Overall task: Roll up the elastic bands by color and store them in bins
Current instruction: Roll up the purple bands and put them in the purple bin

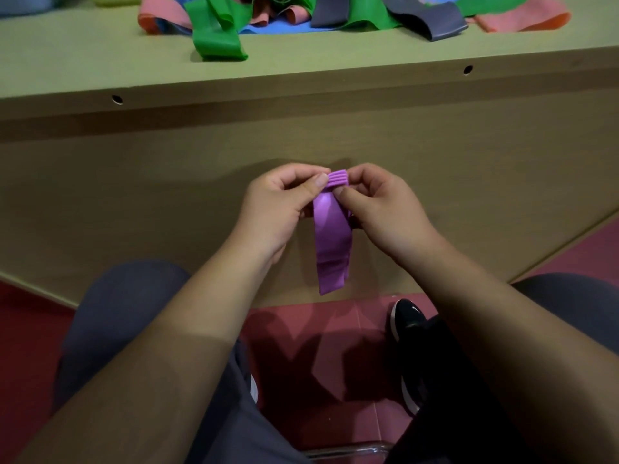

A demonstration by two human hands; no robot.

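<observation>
Grey-trousered knees (134,313), black shoe (407,321), red floor (328,356). Left hand (278,209), right hand (385,209): both pinch rolled top of purple band (331,249) from either side, tail hanging loose before table front. Tabletop (100,55), far edge: loose pile of green, grey, orange, blue bands (214,35).

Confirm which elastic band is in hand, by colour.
The purple rubber elastic band, top end rolled, pinched between left hand and right hand. Green band, grey band and salmon band lie loose on the tabletop.

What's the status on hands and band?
Left hand and right hand pinch purple band at its rolled top. Tail hangs unrolled. Nothing blocking.
</observation>
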